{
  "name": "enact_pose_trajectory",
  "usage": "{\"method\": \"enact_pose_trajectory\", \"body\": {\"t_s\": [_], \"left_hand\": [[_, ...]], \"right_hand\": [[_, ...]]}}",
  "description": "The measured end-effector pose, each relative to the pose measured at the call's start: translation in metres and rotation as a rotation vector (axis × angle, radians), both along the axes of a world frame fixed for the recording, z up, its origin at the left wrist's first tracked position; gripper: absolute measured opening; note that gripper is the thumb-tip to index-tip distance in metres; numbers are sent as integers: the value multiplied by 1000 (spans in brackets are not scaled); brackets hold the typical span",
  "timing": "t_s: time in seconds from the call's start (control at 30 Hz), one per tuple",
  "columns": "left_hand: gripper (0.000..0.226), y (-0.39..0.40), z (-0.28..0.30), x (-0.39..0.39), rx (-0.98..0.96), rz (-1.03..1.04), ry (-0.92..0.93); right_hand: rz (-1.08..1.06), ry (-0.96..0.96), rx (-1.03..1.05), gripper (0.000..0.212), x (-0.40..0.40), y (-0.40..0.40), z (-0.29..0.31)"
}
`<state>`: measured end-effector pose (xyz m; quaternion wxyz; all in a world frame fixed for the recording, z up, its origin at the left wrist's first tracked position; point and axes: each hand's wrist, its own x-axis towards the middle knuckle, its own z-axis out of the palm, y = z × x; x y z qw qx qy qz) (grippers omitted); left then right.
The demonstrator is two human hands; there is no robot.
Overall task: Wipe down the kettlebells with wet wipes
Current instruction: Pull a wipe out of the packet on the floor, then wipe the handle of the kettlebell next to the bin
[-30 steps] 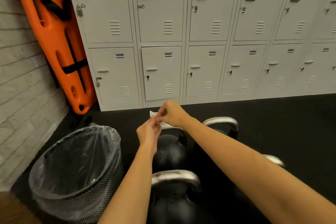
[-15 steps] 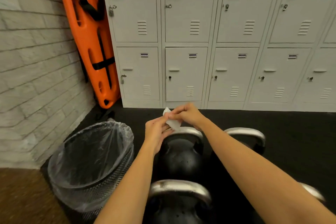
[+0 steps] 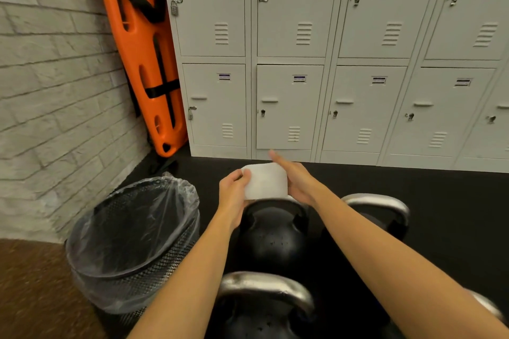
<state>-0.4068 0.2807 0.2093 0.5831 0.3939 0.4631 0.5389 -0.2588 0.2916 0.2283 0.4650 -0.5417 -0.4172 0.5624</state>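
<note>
A white wet wipe (image 3: 265, 180) is spread flat between my two hands, just above the handle of a black kettlebell (image 3: 271, 231). My left hand (image 3: 234, 192) pinches its left edge. My right hand (image 3: 296, 179) holds its right edge, with the fingers stretched out behind it. A second kettlebell with a steel handle (image 3: 265, 308) stands nearest me, and a third (image 3: 381, 210) stands to the right, partly behind my right forearm. Another steel handle (image 3: 487, 308) peeks out at the lower right.
A black mesh waste bin (image 3: 132, 245) with a clear liner stands left of the kettlebells. Grey lockers (image 3: 289, 107) line the far wall. An orange rescue board (image 3: 143, 49) leans in the corner against the brick wall (image 3: 55, 91). The floor is black rubber (image 3: 440, 201).
The wipe, bunched between my fingertips before, is now opened out flat between both hands. My view has shifted left and slightly closer to the kettlebells.
</note>
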Motion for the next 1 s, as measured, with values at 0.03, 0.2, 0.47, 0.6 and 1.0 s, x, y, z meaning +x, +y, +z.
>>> {"method": "enact_pose_trajectory", "body": {"t_s": [0.03, 0.2, 0.47, 0.6, 1.0], "left_hand": [[8, 1, -1, 1, 8, 14, 20], [8, 7, -11, 3, 93, 91, 198], [24, 20, -41, -20, 142, 91, 478], [33, 25, -56, -24, 128, -50, 563], [40, 36, -80, -21, 64, -215, 658]], "right_hand": [[25, -40, -15, 59, -1, -1, -2], [24, -62, -40, 52, 0, 4, -13], [-324, -518, 378, 39, 2, 11, -8], [-148, -898, 547, 35, -4, 9, -18], [506, -1221, 573, 41, 15, 0, -53]]}}
